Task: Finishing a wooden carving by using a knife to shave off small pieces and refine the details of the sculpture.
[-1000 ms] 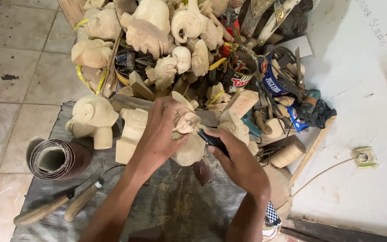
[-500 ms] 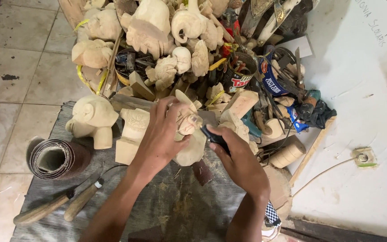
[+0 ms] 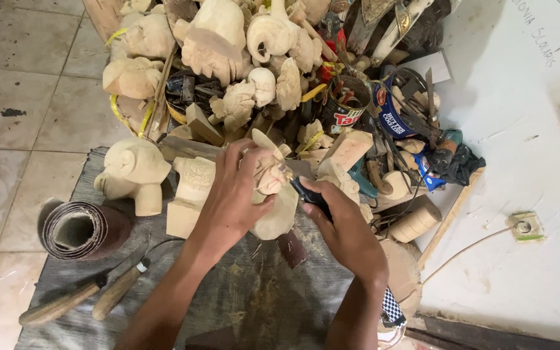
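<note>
- Near the top centre of the frame a round tin can (image 3: 348,104) stands in the heap, with long tools and sticks poking out of its open top; what else is inside cannot be told.
- Just right of it a dark blue can (image 3: 393,116) also holds upright tools.
- At the upper left, a yellow-rimmed basket (image 3: 124,113) is mostly buried under pale wood carvings (image 3: 221,39); what it holds cannot be made out.
- The left hand (image 3: 234,194) is closed around a pale wooden carving (image 3: 279,204) in the middle of the frame, thumb pressed on its side.
- The right hand (image 3: 345,227) is clenched on the black handle of a carving knife (image 3: 306,192), whose tip meets the top of the carving.
- The carving is held above a grey cloth (image 3: 241,304) spread on the floor.
- On the cloth at the left lie a roll of sandpaper (image 3: 82,228), two wooden-handled chisels (image 3: 82,298) and a half-cut animal figure (image 3: 134,172).
- A blocky carved piece (image 3: 192,191) stands just left of the left hand.
- Against the frame half a second before, the knife tip sits a little higher on the carving and the left thumb has shifted slightly; the cans, sandpaper and chisels lie where they did.
</note>
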